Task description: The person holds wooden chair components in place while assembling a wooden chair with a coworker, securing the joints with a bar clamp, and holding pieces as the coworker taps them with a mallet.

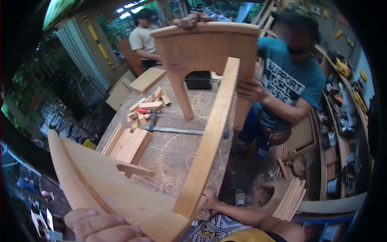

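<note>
My left hand (107,226) wraps its fingers over the curved edge of a pale wooden end panel (96,169) with an arched cut-out, tilted at the near side of the table. My right hand (210,199) closes on that panel's other side, beside the joint; its grip is partly hidden. A long wooden rail (207,145) runs from this panel up to a matching far panel (205,44), which stands on the table. The co-worker in a teal shirt (298,76) has one hand (252,89) at the far panel's side and another hand (193,21) on its top edge.
On the worn table (169,157) lie a bar clamp (173,130) with a red handle, several wood blocks (151,105), stacked boards (129,145) and a black box (198,80). Cluttered shelves (342,121) line the right wall. Another person (143,40) stands behind; wooden parts (288,197) lean at lower right.
</note>
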Tool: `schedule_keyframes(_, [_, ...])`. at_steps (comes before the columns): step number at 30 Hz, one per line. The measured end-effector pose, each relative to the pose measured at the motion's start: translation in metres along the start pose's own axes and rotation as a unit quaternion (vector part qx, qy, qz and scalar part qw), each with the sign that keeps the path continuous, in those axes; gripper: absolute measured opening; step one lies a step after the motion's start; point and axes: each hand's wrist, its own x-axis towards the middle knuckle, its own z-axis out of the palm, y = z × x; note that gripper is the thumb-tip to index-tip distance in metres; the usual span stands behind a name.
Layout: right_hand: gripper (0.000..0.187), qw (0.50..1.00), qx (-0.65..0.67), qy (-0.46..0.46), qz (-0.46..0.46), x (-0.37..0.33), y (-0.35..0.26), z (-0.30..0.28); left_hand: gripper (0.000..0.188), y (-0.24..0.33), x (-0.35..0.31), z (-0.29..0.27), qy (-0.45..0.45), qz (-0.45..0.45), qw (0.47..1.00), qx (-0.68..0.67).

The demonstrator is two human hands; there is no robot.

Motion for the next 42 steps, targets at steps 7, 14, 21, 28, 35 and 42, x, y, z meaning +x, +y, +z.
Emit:
schedule_keyframes(7, [0.059,0.999,0.005,-0.027,0.016,-0.018,0.008,-0.03,0.067,0.03,0.058,0.029,0.183,-0.058,0.981,-0.004])
schedule_keyframes(14, [0.057,1.0,0.006,-0.013,0.028,-0.011,-0.001,-0.017,0.07,0.004,0.063,0.046,0.259,0.05,0.965,-0.002])
schedule_keyframes(21, [0.053,0.999,0.022,-0.013,0.048,-0.005,-0.009,-0.016,0.07,-0.006,0.06,0.044,0.198,0.011,0.98,-0.001])
schedule_keyframes(28, [0.049,0.999,0.021,-0.004,0.044,-0.001,-0.009,-0.021,0.069,-0.008,0.064,0.052,0.233,0.013,0.972,0.004])
schedule_keyframes(35, [0.048,0.999,0.025,-0.003,0.043,-0.006,-0.007,-0.019,0.067,-0.005,0.06,0.056,0.256,0.028,0.966,-0.007])
schedule_keyframes(42, [0.048,0.998,0.033,-0.022,0.046,-0.004,-0.005,-0.018,0.065,-0.014,0.063,0.064,0.28,0.072,0.957,-0.011])
